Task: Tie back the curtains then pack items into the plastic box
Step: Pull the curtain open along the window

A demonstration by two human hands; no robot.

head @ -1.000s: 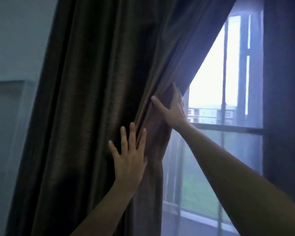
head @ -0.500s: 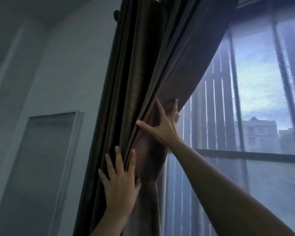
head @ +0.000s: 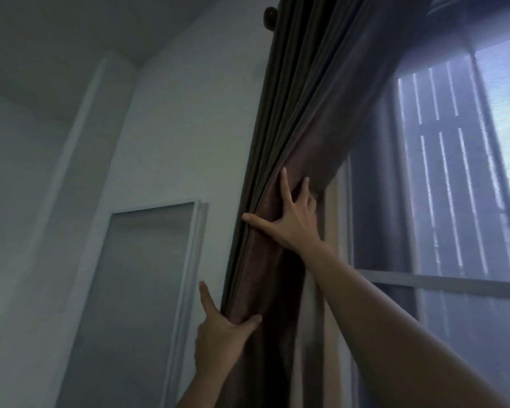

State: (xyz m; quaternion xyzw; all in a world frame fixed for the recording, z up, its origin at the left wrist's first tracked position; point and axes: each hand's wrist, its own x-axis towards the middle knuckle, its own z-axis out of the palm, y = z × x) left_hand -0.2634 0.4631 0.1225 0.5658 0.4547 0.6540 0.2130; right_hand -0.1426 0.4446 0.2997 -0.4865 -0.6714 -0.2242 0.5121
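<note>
Curtain (head: 306,113) gripped by left hand (head: 218,334), fingers half hidden; right hand (head: 289,222) presses, fingers spread.

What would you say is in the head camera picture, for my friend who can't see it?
Two bare hands hold a dark brown curtain bunched up beside a window. The right hand presses on it with spread fingers, and the left hand holds it lower down, thumb across the front. A pale wall is on the left.
</note>
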